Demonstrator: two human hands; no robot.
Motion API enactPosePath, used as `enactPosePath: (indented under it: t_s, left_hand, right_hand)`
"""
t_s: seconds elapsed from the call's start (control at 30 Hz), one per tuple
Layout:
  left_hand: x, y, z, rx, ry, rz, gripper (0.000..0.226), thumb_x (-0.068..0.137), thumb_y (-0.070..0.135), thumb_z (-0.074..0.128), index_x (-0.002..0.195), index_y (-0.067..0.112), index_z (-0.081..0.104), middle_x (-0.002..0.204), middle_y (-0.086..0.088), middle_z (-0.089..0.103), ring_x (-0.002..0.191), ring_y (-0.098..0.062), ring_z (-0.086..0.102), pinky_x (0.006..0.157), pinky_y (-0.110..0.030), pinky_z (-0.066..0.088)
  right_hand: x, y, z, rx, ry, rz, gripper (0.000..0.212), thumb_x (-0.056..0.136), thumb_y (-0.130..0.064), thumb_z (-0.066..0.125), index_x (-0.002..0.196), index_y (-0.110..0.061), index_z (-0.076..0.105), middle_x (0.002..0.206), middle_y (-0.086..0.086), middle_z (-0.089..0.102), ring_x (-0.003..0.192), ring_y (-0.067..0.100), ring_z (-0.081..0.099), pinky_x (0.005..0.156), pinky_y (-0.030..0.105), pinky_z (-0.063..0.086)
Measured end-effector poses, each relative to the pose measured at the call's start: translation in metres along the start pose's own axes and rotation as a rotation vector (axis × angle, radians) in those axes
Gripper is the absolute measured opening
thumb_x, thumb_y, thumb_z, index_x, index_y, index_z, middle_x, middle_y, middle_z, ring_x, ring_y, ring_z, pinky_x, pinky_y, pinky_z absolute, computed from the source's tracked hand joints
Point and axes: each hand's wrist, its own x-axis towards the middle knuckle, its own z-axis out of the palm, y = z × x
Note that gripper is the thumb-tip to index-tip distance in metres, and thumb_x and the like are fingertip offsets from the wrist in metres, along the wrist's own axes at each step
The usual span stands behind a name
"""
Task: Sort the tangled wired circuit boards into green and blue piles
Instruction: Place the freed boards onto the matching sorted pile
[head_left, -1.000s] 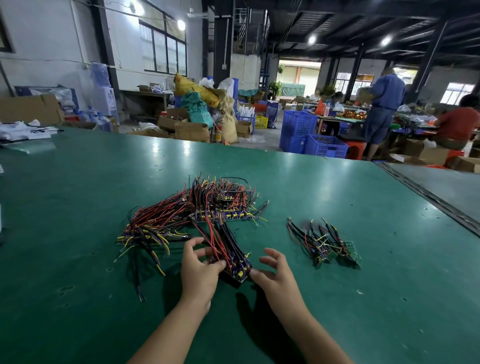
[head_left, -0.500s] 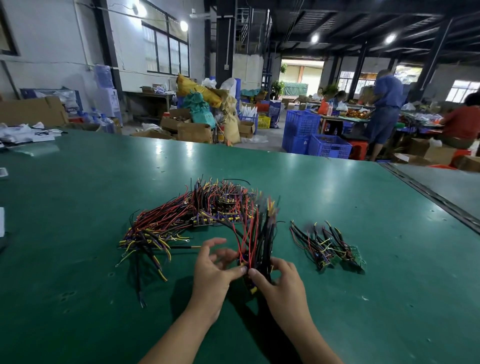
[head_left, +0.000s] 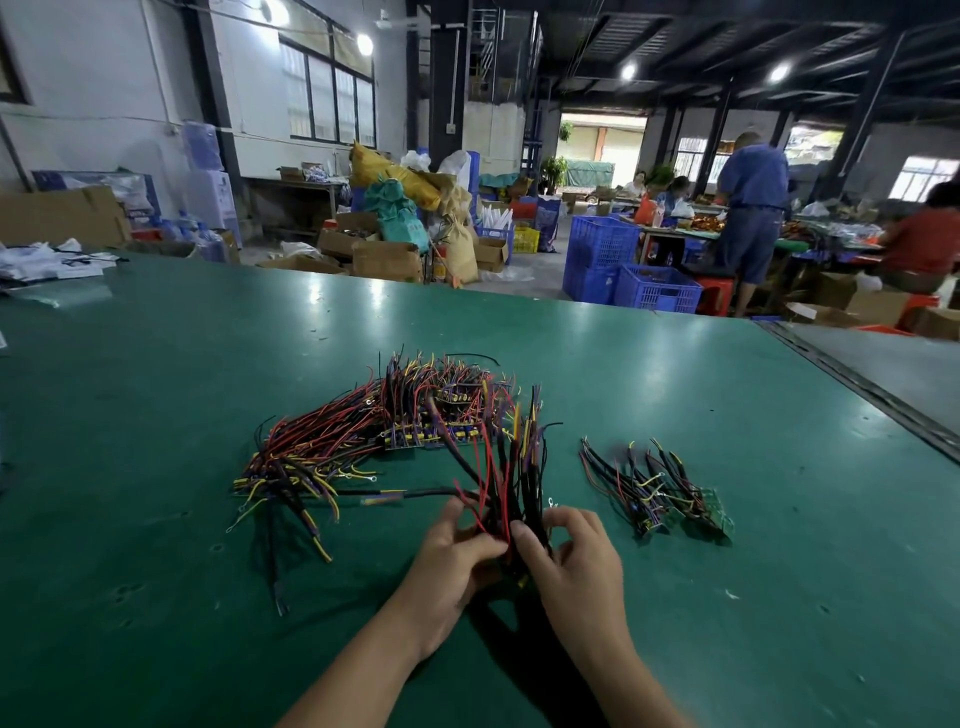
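Observation:
A big tangle of wired circuit boards (head_left: 395, 431) with red, black and yellow wires lies in the middle of the green table (head_left: 727, 597). A small pile of green boards (head_left: 660, 491) sits to its right. My left hand (head_left: 457, 551) and my right hand (head_left: 571, 561) both pinch one wired board bundle (head_left: 511, 478) between them, its wires standing up and still touching the tangle. The board itself is mostly hidden behind my fingers, so its colour is unclear.
A seam and a second table surface (head_left: 883, 379) run along the right. White papers (head_left: 47, 262) lie at the far left edge. Beyond the table are cardboard boxes, sacks, blue crates (head_left: 628, 280) and people working at another bench.
Both hands lifted one wired board bundle off the near edge of the tangle and turned it upright. The wires now stand up between my fingers instead of lying flat.

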Motion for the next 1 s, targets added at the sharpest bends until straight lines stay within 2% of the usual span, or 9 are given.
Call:
enactPosePath:
  t_s: [0.1, 0.23, 0.37, 0.47, 0.57, 0.67, 0.8, 0.9, 1.0]
  left_hand:
    - [-0.002, -0.002, 0.001, 0.088, -0.079, 0.022, 0.029, 0.069, -0.001, 0.066, 0.094, 0.012, 0.07, 0.098, -0.018, 0.072, 0.088, -0.028, 0.069, 0.084, -0.043, 0.055]
    - [-0.004, -0.007, 0.004, 0.201, -0.022, 0.03, 0.037, 0.061, 0.009, 0.087, 0.096, 0.007, 0.074, 0.1, -0.018, 0.073, 0.092, -0.03, 0.071, 0.087, -0.04, 0.055]
    - [-0.005, -0.008, 0.005, 0.192, 0.031, 0.064, 0.038, 0.061, 0.012, 0.082, 0.097, 0.005, 0.074, 0.1, -0.018, 0.074, 0.088, -0.026, 0.072, 0.077, -0.029, 0.057]
    - [-0.007, -0.008, 0.005, 0.262, 0.125, 0.076, 0.019, 0.072, 0.004, 0.079, 0.091, 0.008, 0.077, 0.093, -0.011, 0.076, 0.086, -0.021, 0.073, 0.077, -0.03, 0.056]
    - [-0.006, -0.007, 0.003, 0.304, 0.221, 0.007, 0.009, 0.075, 0.011, 0.079, 0.084, 0.01, 0.079, 0.089, -0.007, 0.076, 0.088, -0.023, 0.073, 0.085, -0.034, 0.055]
    - [-0.006, 0.0, 0.005, 0.178, 0.186, -0.004, 0.005, 0.079, 0.006, 0.074, 0.08, 0.005, 0.078, 0.089, -0.012, 0.076, 0.083, -0.024, 0.073, 0.079, -0.038, 0.059]
    - [-0.004, 0.005, 0.007, -0.066, 0.17, -0.006, 0.014, 0.082, -0.004, 0.064, 0.072, 0.0, 0.073, 0.083, -0.016, 0.073, 0.075, -0.024, 0.071, 0.062, -0.036, 0.059]
    - [-0.005, 0.006, 0.008, -0.073, 0.174, 0.012, 0.009, 0.084, -0.003, 0.063, 0.078, -0.001, 0.068, 0.085, -0.016, 0.072, 0.076, -0.022, 0.071, 0.064, -0.037, 0.061]
    - [-0.007, 0.005, 0.009, 0.027, 0.206, 0.066, 0.008, 0.084, -0.001, 0.065, 0.091, -0.001, 0.069, 0.092, -0.015, 0.073, 0.082, -0.021, 0.071, 0.068, -0.035, 0.06]
  right_hand:
    - [0.002, -0.001, 0.0, -0.062, 0.058, -0.012, 0.018, 0.081, -0.04, 0.074, 0.085, -0.025, 0.064, 0.091, -0.011, 0.056, 0.069, 0.009, 0.055, 0.066, 0.02, 0.038]
    - [0.003, 0.0, -0.001, -0.082, 0.108, -0.041, 0.021, 0.089, -0.029, 0.068, 0.083, -0.01, 0.065, 0.095, -0.001, 0.056, 0.073, 0.02, 0.056, 0.071, 0.027, 0.038]
    - [0.004, -0.001, 0.002, -0.083, 0.094, -0.065, 0.019, 0.089, -0.023, 0.069, 0.081, -0.008, 0.061, 0.103, 0.002, 0.052, 0.075, 0.023, 0.056, 0.074, 0.027, 0.041]
    - [0.005, 0.0, 0.002, -0.061, 0.124, -0.049, 0.015, 0.088, -0.02, 0.069, 0.08, -0.014, 0.058, 0.097, 0.002, 0.053, 0.076, 0.021, 0.054, 0.071, 0.025, 0.036]
    - [0.004, 0.001, 0.001, 0.165, 0.173, 0.126, 0.017, 0.09, -0.026, 0.066, 0.078, -0.023, 0.054, 0.085, 0.007, 0.061, 0.074, 0.022, 0.058, 0.069, 0.034, 0.044]
    - [0.009, 0.001, -0.002, 0.471, 0.188, 0.404, 0.014, 0.095, -0.03, 0.06, 0.084, -0.021, 0.058, 0.075, 0.004, 0.065, 0.07, 0.023, 0.064, 0.069, 0.044, 0.055]
    - [0.015, -0.003, -0.005, 0.993, 0.158, 0.661, 0.021, 0.097, -0.026, 0.056, 0.085, -0.009, 0.056, 0.058, 0.003, 0.06, 0.048, 0.012, 0.057, 0.045, 0.029, 0.05]
    - [0.017, -0.001, -0.005, 1.041, 0.12, 0.694, 0.022, 0.096, -0.028, 0.058, 0.089, -0.008, 0.058, 0.064, 0.006, 0.06, 0.051, 0.015, 0.059, 0.046, 0.027, 0.05]
    - [0.016, 0.003, -0.002, 0.864, -0.012, 0.59, 0.033, 0.089, -0.038, 0.065, 0.102, -0.011, 0.052, 0.08, 0.011, 0.065, 0.069, 0.022, 0.064, 0.06, 0.034, 0.055]
